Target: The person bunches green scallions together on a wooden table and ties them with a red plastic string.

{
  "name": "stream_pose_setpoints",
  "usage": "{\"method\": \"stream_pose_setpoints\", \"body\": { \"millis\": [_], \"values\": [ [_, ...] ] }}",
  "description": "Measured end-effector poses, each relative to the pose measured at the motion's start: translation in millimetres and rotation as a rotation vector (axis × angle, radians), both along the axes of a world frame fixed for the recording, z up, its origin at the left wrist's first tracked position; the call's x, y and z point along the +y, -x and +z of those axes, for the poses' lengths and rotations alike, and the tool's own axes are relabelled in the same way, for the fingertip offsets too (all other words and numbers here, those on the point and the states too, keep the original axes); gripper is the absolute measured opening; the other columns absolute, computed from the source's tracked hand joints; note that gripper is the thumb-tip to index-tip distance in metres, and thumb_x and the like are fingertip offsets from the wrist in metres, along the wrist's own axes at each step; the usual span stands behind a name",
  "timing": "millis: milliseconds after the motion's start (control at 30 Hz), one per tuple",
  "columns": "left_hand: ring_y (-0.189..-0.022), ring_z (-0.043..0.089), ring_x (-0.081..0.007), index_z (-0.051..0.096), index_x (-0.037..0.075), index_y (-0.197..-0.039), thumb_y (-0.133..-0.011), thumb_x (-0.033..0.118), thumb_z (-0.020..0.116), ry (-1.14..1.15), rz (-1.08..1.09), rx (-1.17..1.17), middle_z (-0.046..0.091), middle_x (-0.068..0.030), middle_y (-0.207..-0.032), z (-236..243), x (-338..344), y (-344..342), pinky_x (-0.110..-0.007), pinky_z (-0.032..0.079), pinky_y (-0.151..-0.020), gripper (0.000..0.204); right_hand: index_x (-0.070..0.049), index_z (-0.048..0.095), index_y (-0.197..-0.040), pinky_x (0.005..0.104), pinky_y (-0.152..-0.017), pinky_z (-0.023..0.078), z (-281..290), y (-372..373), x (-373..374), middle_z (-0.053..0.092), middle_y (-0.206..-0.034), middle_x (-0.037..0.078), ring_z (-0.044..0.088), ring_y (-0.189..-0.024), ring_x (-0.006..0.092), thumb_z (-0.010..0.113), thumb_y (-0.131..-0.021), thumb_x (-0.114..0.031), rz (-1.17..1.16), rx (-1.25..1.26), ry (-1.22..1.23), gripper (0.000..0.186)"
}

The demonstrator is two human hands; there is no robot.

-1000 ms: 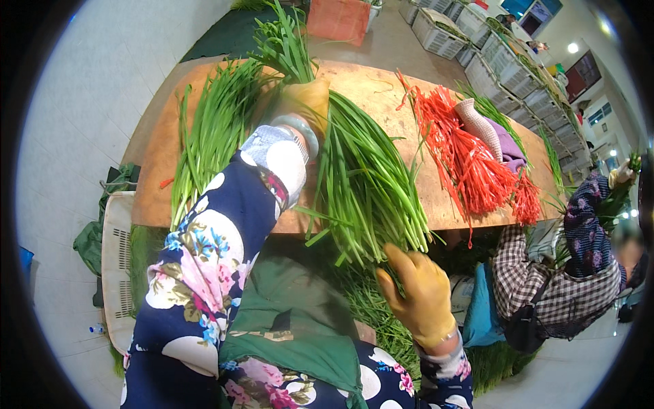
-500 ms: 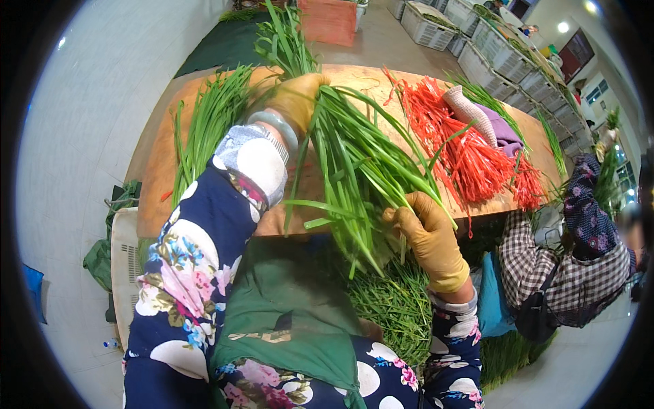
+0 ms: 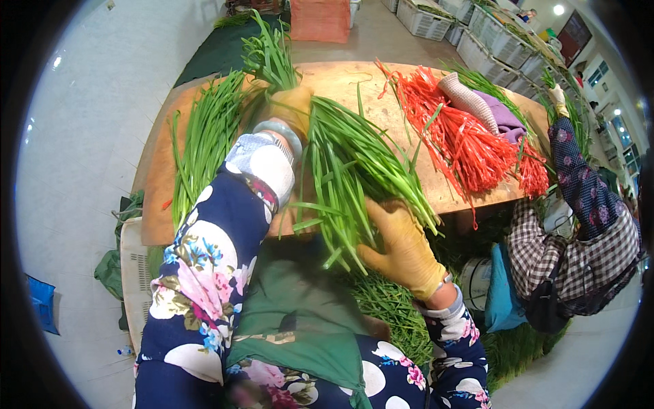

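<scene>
My gloved left hand (image 3: pixel 289 109), smeared by motion, is closed around a bunch of garlic chives (image 3: pixel 354 153) above the wooden table (image 3: pixel 436 194). Leaves stick out past the far side of this fist, while the longer part fans toward me over the near edge. My right hand (image 3: pixel 402 249), also in a yellow glove, is at the bunch's lower ends. Its thumb and fingers are spread apart against the stalks; some fingertips are hidden. Left of my left forearm, more chives (image 3: pixel 208 136) lie on the tabletop.
Red plastic ties (image 3: pixel 453 146) lie on the table's right, under a pale sleeve and purple cloth (image 3: pixel 501 116). Cut greens (image 3: pixel 395 310) are heaped below the near edge. A co-worker in a checked garment (image 3: pixel 579 273) sits at right. White crates (image 3: pixel 422 19) stand behind.
My right hand has let go its pinch on the stalk ends and spread its fingers, shifting slightly left and down. My left hand has drawn the bunch slightly left. The co-worker's arm has risen.
</scene>
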State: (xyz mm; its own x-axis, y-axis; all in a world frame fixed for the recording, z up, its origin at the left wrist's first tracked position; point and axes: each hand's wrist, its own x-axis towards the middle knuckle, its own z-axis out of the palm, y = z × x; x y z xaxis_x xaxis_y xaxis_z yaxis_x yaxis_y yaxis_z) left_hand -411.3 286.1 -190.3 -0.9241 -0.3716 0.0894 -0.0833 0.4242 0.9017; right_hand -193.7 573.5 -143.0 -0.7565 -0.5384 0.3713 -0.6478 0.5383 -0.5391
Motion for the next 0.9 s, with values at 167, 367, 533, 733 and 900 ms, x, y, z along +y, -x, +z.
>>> {"method": "stream_pose_setpoints", "body": {
  "millis": [167,367,533,733,900],
  "values": [
    [-0.1,0.069,-0.0441,0.07,0.005,-0.101,-0.091,0.015,0.064,-0.053,-0.097,0.108,0.07,-0.0279,-0.1,-7.4,-15.2,0.0,-0.048,0.053,-0.087,0.016,-0.001,0.065,-0.117,0.0456,-0.088,0.046,-19.5,2.3,-24.5,0.063,-0.101,0.019,0.059,-0.1,0.0375,0.075,-0.078,-0.012,-0.208,-0.012,0.201,0.042],
    [-0.106,0.067,-0.043,0.068,0.002,-0.104,-0.096,0.014,0.054,-0.021,-0.003,0.019,0.069,-0.0293,-0.106,-2.9,-9.3,1.2,-0.048,0.05,-0.093,0.02,-0.003,0.066,-0.105,0.0414,-0.089,0.047,-26.9,-10.7,-19.7,0.063,-0.1,0.016,0.06,-0.098,0.033,0.071,-0.08,-0.002,-0.21,-0.075,0.445,0.026],
    [-0.105,0.067,-0.0417,0.067,0.001,-0.106,-0.097,0.015,0.053,-0.049,-0.063,0.11,0.068,-0.0295,-0.107,0.9,-7.1,-3.5,-0.047,0.05,-0.093,0.022,-0.003,0.065,-0.112,0.0394,-0.094,0.047,-22.1,-6.7,-18.2,0.061,-0.109,0.016,0.059,-0.105,0.0323,0.07,-0.076,0.002,-0.042,-0.155,0.461,0.036],
    [-0.106,0.067,-0.0409,0.068,0.0,-0.105,-0.099,0.015,0.05,-0.112,-0.01,-0.052,0.068,-0.0295,-0.11,9.0,-6.9,-5.3,-0.047,0.05,-0.093,0.024,-0.009,0.062,-0.13,0.0454,-0.094,0.044,-12.3,-9.3,-27.1,0.062,-0.112,0.015,0.057,-0.108,0.0356,0.075,-0.071,-0.004,-0.098,0.071,-0.059,0.06],
    [-0.106,0.066,-0.0411,0.068,-0.001,-0.103,-0.1,0.019,0.048,-0.09,-0.012,-0.016,0.067,-0.0305,-0.11,20.1,-1.0,-14.9,-0.047,0.048,-0.094,0.028,-0.009,0.067,-0.113,0.046,-0.091,0.044,-16.4,-3.9,-36.9,0.061,-0.11,0.015,0.056,-0.106,0.0363,0.077,-0.066,-0.006,-0.188,0.178,-0.052,0.048]
  ]
}}
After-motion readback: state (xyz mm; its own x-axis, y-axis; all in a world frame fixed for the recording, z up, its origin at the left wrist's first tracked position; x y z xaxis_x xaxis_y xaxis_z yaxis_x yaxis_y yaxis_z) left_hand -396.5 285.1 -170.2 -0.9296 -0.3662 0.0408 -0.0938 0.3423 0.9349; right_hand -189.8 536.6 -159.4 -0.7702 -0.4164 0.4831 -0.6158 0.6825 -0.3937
